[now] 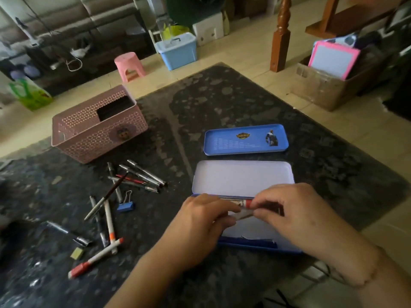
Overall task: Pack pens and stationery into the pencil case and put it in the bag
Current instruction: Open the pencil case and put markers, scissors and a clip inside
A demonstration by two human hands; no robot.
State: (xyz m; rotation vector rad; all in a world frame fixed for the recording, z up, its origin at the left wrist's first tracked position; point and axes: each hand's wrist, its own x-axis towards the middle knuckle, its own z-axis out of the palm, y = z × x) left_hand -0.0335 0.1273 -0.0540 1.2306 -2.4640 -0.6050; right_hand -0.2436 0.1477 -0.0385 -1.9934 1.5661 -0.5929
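A: Scanning from the left, what remains unpacked?
B: Loose pens (124, 196), a binder clip (125, 204) and an eraser (77, 253) lie on the dark table (222, 103), beside a pink basket (95, 130).
A: And the hands?
B: Left hand (200, 221) and right hand (293, 212) both pinch a red marker (239, 203) over the open pencil case (242, 185). Packing appears barely begun; no bag is identifiable.

Pencil case (242, 181): blue, white interior. Basket (95, 132): pink lattice. Binder clip (125, 206): blue. Table (222, 101): dark, mottled.
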